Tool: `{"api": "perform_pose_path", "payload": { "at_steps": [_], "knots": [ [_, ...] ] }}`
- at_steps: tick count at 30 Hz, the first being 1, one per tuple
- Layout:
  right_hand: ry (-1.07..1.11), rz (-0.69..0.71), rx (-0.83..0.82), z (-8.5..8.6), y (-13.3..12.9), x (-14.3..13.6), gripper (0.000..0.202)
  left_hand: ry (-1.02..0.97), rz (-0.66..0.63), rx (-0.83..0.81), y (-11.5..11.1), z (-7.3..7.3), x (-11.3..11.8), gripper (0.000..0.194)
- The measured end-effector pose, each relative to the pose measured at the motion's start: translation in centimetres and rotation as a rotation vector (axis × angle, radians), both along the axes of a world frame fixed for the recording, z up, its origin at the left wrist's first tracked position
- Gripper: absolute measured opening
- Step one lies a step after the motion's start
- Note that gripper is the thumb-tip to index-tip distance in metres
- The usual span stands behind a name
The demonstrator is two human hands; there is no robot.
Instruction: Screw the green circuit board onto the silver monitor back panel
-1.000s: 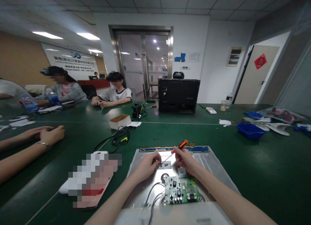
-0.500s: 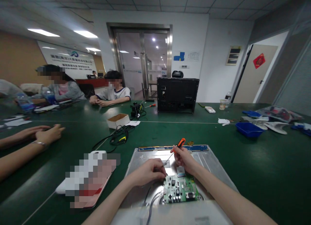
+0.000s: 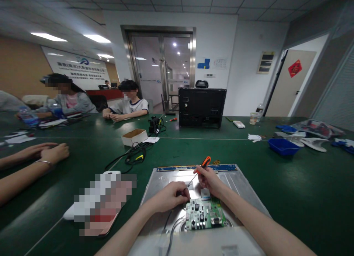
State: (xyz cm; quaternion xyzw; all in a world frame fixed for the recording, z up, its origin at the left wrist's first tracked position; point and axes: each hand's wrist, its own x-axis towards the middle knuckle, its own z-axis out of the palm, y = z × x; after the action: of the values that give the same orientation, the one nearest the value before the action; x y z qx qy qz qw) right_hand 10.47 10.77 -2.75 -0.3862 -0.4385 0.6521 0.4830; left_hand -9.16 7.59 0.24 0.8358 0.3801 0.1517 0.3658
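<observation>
My right hand [image 3: 209, 179] is closed round the orange and black handle of a screwdriver [image 3: 205, 162]. Its thin shaft slants down to the left, its tip near the fingers of my left hand [image 3: 177, 194]. Those left fingers are bent together at the upper left corner of a green circuit board [image 3: 205, 214]; what they pinch, if anything, is hidden. The board lies on a silvery metal panel [image 3: 243, 186] with a blue strip [image 3: 226, 168] along its far edge. Grey cables [image 3: 172, 234] run from the board's left side.
Black cables [image 3: 135, 154] and an open white box [image 3: 134, 137] lie beyond the panel to the left, two phones [image 3: 110, 208] nearer. A black monitor casing [image 3: 202, 107] stands behind, a blue tray [image 3: 283, 146] to the right. Another person's hands [image 3: 54, 154] rest at the left.
My left hand has shifted very slightly at the board's corner. My right hand and the screwdriver are almost unmoved. The other person's hand at the left has drawn back a little.
</observation>
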Motion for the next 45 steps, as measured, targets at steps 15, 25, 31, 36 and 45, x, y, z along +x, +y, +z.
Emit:
{"api": "perform_pose_path", "payload": {
  "at_steps": [15,25,31,36,45],
  "knots": [
    [-0.044,0.006,-0.016,-0.8,0.4,0.1,0.026,-0.011,0.038,-0.021,0.1,-0.1,0.2,0.007],
    [-0.073,-0.051,0.158,2.5,0.3,1.0,0.046,-0.041,0.041,-0.046,0.1,0.1,0.0,0.010],
    [-0.141,-0.087,0.339,6.5,-1.0,0.7,0.087,-0.073,0.034,-0.081,0.2,-0.1,-0.1,0.013],
    [-0.277,-0.214,0.617,10.3,-2.5,-1.5,0.069,-0.095,0.025,-0.069,0.4,-0.4,-0.2,0.010],
    [-0.800,0.019,0.699,13.6,-3.3,-0.2,0.023,-0.101,-0.011,-0.028,0.4,-0.3,-0.4,0.009]
  ]
}}
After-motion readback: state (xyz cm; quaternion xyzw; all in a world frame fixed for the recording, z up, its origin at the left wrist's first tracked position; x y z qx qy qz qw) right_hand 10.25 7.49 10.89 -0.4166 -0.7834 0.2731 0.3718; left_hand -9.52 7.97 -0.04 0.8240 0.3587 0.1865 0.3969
